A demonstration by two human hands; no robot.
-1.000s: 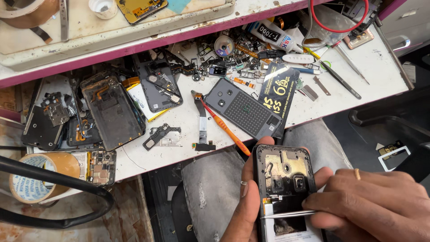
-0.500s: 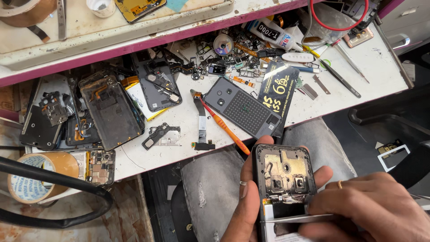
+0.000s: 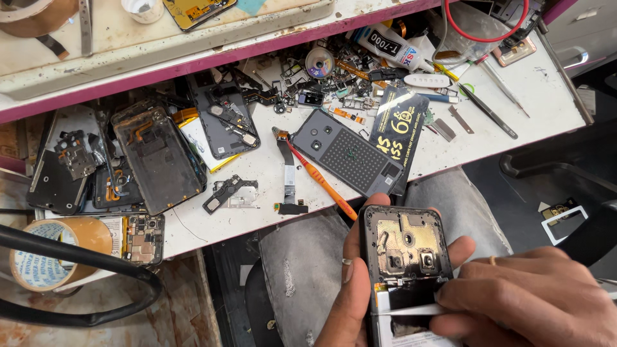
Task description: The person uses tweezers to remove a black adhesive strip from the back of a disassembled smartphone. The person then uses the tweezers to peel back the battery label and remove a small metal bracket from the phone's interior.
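We see a white bench [image 3: 540, 83] across the upper frame, cluttered edge to edge, with a shelf [image 3: 160, 45] above it at upper left. Lower left: a roll of tape [image 3: 48, 254] beside a black curved bar [image 3: 77, 283].

Left of center on the bench lie 2 opened phone shells: a dark frame [image 3: 157, 157] and a gray back [image 3: 225, 119]. At center sits a gray cover [image 3: 350, 157] with a dotted panel, touching a black packet [image 3: 398, 125] on its right. An orange screwdriver [image 3: 321, 180] lies slanted just left of the cover. A glue tube [image 3: 389, 45] sits at upper center, a red wire loop [image 3: 488, 22] at upper right, and spare tweezers [image 3: 488, 112] right of the packet.

Lower center-right, over the lap: our right hand [image 3: 533, 302] is closed in a pinch on thin metal tweezers [image 3: 405, 310], tip lying across the phone. Our left hand [image 3: 350, 283] wraps the opened phone [image 3: 405, 257] from below and the left, thumb along its left edge, fingertips [image 3: 459, 247] showing at its right edge, so a firm closed hold. The phone is held upright in the frame, its insides facing us, camera module at the top. The tweezers cross its lower half, where the tip meets it is too small to tell.
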